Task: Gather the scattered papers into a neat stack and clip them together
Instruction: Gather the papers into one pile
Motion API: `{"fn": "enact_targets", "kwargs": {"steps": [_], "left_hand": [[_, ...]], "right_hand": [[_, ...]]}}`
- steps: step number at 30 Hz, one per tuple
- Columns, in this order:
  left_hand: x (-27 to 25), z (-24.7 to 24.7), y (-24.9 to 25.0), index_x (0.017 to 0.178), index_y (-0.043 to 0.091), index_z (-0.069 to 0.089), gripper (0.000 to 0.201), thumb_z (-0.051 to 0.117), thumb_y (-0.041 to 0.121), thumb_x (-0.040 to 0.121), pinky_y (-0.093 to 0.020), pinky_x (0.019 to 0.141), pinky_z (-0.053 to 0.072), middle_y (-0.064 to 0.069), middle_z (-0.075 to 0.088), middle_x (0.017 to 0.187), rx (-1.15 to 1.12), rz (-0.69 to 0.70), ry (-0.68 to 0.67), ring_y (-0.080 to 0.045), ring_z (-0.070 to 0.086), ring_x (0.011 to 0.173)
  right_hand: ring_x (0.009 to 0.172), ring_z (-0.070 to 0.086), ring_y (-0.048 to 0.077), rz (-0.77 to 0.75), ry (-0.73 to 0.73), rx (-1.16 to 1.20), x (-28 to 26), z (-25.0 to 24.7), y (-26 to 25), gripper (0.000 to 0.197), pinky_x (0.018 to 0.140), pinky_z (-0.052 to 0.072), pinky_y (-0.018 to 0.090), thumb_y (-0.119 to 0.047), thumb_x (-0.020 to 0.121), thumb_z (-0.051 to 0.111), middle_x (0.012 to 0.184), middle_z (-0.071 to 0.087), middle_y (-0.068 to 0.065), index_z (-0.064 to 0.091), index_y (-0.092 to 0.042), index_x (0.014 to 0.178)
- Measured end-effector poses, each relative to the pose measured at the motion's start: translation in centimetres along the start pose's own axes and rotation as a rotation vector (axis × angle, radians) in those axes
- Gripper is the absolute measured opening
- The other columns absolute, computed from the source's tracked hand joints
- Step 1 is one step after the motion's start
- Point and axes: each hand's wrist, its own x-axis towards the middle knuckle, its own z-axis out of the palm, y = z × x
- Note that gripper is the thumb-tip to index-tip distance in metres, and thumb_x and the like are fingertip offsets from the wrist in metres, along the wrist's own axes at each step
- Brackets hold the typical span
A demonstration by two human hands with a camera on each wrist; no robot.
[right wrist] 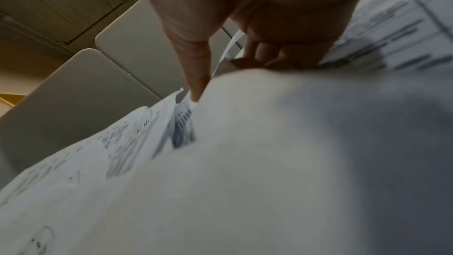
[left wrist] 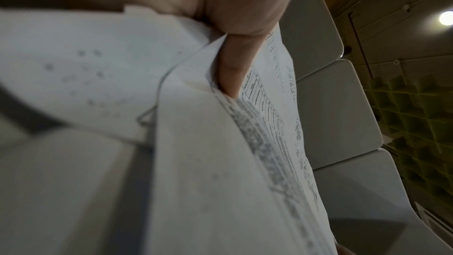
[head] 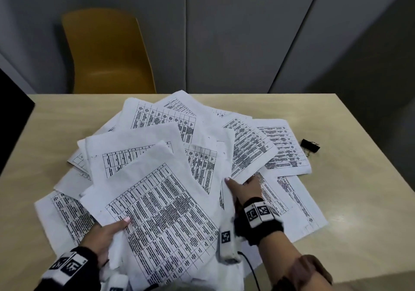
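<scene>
On the table [head: 350,120]: papers [head: 193,146] lay fanned in a loose overlapping heap, most of them printed side up.
Left hand [head: 105,234]: I pinched a sheaf at its near-left edge, thumb on top, fingers curled beneath.
Right hand [head: 243,188]: my fingers were tucked under the sheets at the heap's right side, thumb out across the top, so it had hold of a few.
Clip [head: 310,146]: black, it sat on bare table just beyond the rightmost sheet, untouched.
Stage: I judged the gathering barely begun; nothing was squared up yet.
Risk: sheets at the near edge could slide off as I drew the heap in.
Risk: pulling both sides together could crease or fold the crossed sheets.
</scene>
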Motion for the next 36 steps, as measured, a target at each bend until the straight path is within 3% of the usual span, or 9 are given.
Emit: {"fn": "enact_targets", "kwargs": {"steps": [3,5,8,13,16,19,25,32,36], "left_hand": [[0.3,-0.2,-0.3,0.095,-0.010,0.057,0.020,0.063,0.003,0.082,-0.045,0.098,0.037,-0.021,0.058,0.113,0.011,-0.004,-0.001,-0.034,0.057,0.092],[0.6,-0.3,-0.5,0.097,-0.009,0.057,0.019,0.062,0.003,0.083,-0.044,0.100,0.036,-0.021,0.058,0.113,-0.008,0.012,-0.001,-0.033,0.055,0.097],[0.3,-0.2,-0.4,0.077,0.003,0.058,0.012,0.068,0.008,0.076,-0.040,0.093,0.038,-0.027,0.059,0.117,-0.021,0.020,-0.010,-0.029,0.055,0.088],[-0.4,0.3,0.1,0.120,-0.018,0.047,0.041,0.058,0.000,0.085,-0.030,0.086,0.033,-0.030,0.051,0.126,0.016,0.040,-0.017,-0.023,0.046,0.086],[0.4,0.2,-0.1,0.122,-0.014,0.048,0.041,0.058,0.000,0.085,-0.031,0.086,0.033,-0.026,0.053,0.128,0.008,0.032,-0.053,-0.025,0.048,0.092],[0.7,0.2,-0.4,0.124,-0.012,0.048,0.042,0.058,-0.003,0.084,-0.031,0.088,0.032,-0.018,0.054,0.124,0.031,0.076,-0.056,-0.025,0.048,0.098],[1.7,0.3,-0.8,0.126,-0.010,0.046,0.043,0.054,-0.009,0.084,-0.033,0.092,0.032,-0.027,0.049,0.134,0.010,0.135,-0.084,-0.025,0.047,0.103],[3.2,-0.2,-1.8,0.124,-0.011,0.048,0.042,0.057,-0.008,0.083,-0.038,0.093,0.036,-0.021,0.056,0.122,-0.023,0.091,-0.073,-0.031,0.052,0.099],[3.1,-0.3,-1.6,0.121,-0.013,0.050,0.040,0.059,-0.004,0.083,-0.035,0.087,0.036,-0.022,0.057,0.118,0.008,0.082,-0.070,-0.030,0.052,0.095]], "right_hand": [[0.089,0.057,0.026,0.000,-0.051,-0.071,-0.7,-0.2,-0.9,0.017,0.078,0.045,0.030,-0.016,0.080,0.069,0.082,0.059,0.005,0.057,-0.003,0.082],[0.087,0.061,0.026,0.024,-0.023,-0.011,-0.4,-1.0,-1.0,0.025,0.081,0.048,0.031,-0.013,0.081,0.066,0.087,0.062,0.012,0.062,0.006,0.095],[0.093,0.060,0.029,0.048,0.092,0.039,0.1,-2.6,-0.7,0.031,0.082,0.045,0.029,-0.011,0.083,0.061,0.097,0.061,0.014,0.058,0.009,0.106],[0.082,0.059,0.028,0.000,0.286,-0.019,0.8,-5.1,-0.1,0.019,0.076,0.046,0.032,-0.020,0.079,0.063,0.099,0.066,0.019,0.055,-0.003,0.084],[0.090,0.057,0.031,-0.035,0.315,-0.319,0.5,-4.9,0.0,0.046,0.073,0.048,0.035,-0.043,0.069,0.075,0.095,0.059,0.017,0.045,-0.009,0.075],[0.080,0.058,0.028,-0.037,0.214,-0.351,0.2,-4.2,0.1,0.039,0.070,0.049,0.032,-0.032,0.070,0.078,0.096,0.065,0.014,0.055,-0.006,0.088],[0.089,0.059,0.025,-0.178,0.157,-0.187,-0.1,-4.4,-0.3,0.039,0.079,0.045,0.027,-0.009,0.085,0.061,0.112,0.064,0.019,0.053,-0.002,0.121],[0.080,0.053,0.026,-0.342,0.294,-0.261,-1.7,-6.5,-2.7,0.028,0.068,0.034,0.025,-0.014,0.093,0.050,0.101,0.064,0.024,0.057,0.008,0.109],[0.091,0.058,0.043,-0.499,0.417,-0.282,-2.6,-7.6,-4.6,0.026,0.069,0.037,0.034,-0.011,0.092,0.048,0.097,0.062,0.033,0.059,0.010,0.102]]}}
